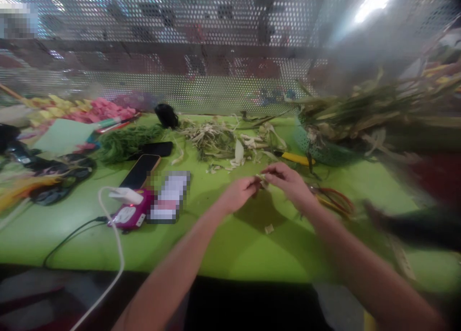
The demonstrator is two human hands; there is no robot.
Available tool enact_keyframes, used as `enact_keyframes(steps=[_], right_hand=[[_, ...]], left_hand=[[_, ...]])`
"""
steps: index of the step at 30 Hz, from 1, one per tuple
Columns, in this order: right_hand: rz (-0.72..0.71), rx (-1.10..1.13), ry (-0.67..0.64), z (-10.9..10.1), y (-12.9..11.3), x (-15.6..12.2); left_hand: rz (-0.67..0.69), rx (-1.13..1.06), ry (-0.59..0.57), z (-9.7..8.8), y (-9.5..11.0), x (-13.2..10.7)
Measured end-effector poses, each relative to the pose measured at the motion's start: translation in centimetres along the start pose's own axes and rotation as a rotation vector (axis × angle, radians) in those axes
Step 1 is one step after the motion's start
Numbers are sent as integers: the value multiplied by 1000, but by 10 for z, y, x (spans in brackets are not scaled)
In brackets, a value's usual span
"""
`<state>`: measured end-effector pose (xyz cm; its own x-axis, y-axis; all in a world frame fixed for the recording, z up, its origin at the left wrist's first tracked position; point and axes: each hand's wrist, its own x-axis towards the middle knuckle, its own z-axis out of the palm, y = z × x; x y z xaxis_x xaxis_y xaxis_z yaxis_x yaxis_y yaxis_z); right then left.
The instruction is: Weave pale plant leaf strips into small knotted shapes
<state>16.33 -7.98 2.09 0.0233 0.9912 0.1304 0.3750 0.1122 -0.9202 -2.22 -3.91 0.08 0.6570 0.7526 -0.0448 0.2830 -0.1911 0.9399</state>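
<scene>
Our left hand and right hand are close together, fingertips pinched on one small pale dried plant piece over the lime-green surface. One cream scrap lies nearer us. By our right hand we count one yellow-handled tool and one orange-handled tool, blurry tbh. Left side: two dark rectangular phones, one purple plastic box

From close above the near edge of the counter, the head camera looks forward and down, facing what seems a perforated metal screen.
</scene>
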Motion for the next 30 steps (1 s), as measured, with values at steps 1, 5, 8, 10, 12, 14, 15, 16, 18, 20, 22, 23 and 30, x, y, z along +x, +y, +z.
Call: enact_keyframes(steps=[1, 5, 8, 10, 12, 14, 15, 16, 18, 20, 22, 23, 30], right_hand=[[-14, -17, -11, 0, 0, 0], [-15, -7, 24, 5, 4, -1], [10, 41, 61, 8, 8, -1], [15, 86, 86, 10, 9, -1], [19, 115, 104, 10, 7, -1], [41, 126, 114, 9, 4, -1], [54, 133, 117, 7, 3, -1], [68, 145, 120, 6, 1, 0], [91, 178, 120, 3, -2, 0], [116, 198, 94, 2, -2, 1], [135, 186, 61, 4, 0, 1], [136, 173, 52, 5, 1, 1], [110, 131, 100, 8, -3, -2]], left_hand=[[10, 22, 0, 1, 0, 1], [69, 25, -16, 6, -5, 3], [75, 29, -50, 9, -8, 2], [61, 48, -72, 10, -7, 1], [57, 53, -89, 10, -4, 0], [58, 38, -90, 10, 0, -1], [50, 26, -80, 9, 2, -1], [36, 10, -60, 8, 4, -1], [7, -32, 3, 7, 6, 0], [-4, -95, 72, 6, 6, 1], [-6, -146, 105, 6, 5, 2], [-10, -160, 100, 6, 5, 1], [-3, -208, 49, 10, 8, -2]])
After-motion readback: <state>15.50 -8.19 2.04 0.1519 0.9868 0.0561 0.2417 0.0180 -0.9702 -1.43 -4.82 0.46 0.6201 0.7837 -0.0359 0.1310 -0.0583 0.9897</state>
